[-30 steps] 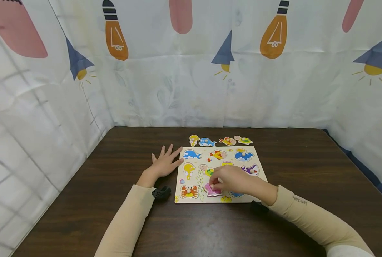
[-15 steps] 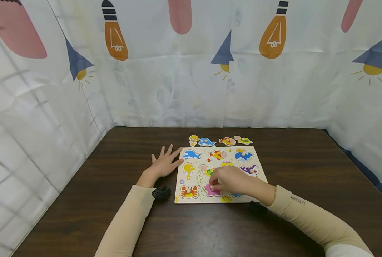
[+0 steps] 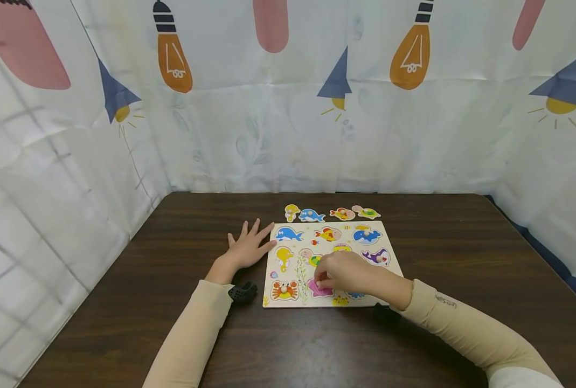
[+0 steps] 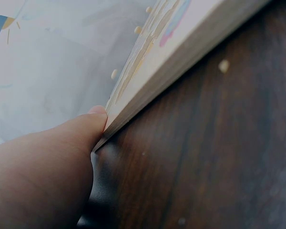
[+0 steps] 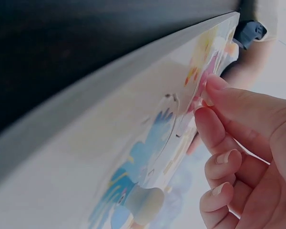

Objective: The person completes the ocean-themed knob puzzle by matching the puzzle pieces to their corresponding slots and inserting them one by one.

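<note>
My right hand [image 3: 346, 269] reaches over a wooden peg puzzle board [image 3: 292, 274] with sea-animal pictures. Its thumb and index finger pinch the knob of a pink puzzle piece [image 3: 320, 291] at the board's lower middle. In the right wrist view, the other fingers of the right hand [image 5: 248, 162] curl loosely, and a blue piece with a knob [image 5: 145, 204] is nearby. My left hand [image 3: 245, 250] lies on the table with fingers spread. In the left wrist view, the left hand's thumb [image 4: 93, 119] touches the board's edge.
Beyond the board lie a yellow seahorse piece [image 3: 291, 212], a blue dolphin piece [image 3: 312, 215], a fish piece [image 3: 342, 214] and a turtle piece [image 3: 366, 212]. A crab piece [image 3: 285, 291] sits in the board. A printed curtain [image 3: 288, 134] surrounds the dark wooden table [image 3: 181, 215].
The pink piece has settled lower and more level into the board under my right hand, which stays at its knob. My left hand keeps its place.
</note>
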{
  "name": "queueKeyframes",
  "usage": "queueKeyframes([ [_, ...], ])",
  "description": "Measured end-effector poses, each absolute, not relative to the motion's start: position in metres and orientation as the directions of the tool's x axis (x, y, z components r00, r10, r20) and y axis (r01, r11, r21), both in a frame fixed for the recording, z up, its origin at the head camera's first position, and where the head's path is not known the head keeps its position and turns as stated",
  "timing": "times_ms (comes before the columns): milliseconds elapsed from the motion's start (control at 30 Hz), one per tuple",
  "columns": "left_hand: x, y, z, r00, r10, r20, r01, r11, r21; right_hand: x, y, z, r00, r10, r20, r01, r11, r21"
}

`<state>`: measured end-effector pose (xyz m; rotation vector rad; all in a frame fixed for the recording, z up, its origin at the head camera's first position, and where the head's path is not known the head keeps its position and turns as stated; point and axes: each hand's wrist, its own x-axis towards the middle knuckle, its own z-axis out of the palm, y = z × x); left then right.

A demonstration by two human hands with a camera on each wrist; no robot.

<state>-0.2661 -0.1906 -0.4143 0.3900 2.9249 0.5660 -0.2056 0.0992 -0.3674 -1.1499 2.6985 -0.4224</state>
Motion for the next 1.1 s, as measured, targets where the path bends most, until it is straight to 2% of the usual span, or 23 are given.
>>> queueKeyframes([
  [667, -0.265, -0.19, -0.413, -0.957, 0.282, -0.074, 0.233, 0.892, 0.386, -0.209, 0.107, -0.361, -0.693, -0.72, -0.049, -0.659, 0.659, -0.361],
  [933, -0.264, -0.19, -0.413, -0.957, 0.279, -0.078, 0.23, 0.895, 0.383, -0.225, 0.128, -0.344, -0.706, -0.706, 0.063, -0.671, 0.637, -0.379],
  [1100, -0.263, -0.19, -0.413, -0.957, 0.281, -0.074, 0.231, 0.891, 0.39, -0.24, 0.146, -0.328, -0.75, -0.647, 0.138, -0.643, 0.665, -0.379],
])
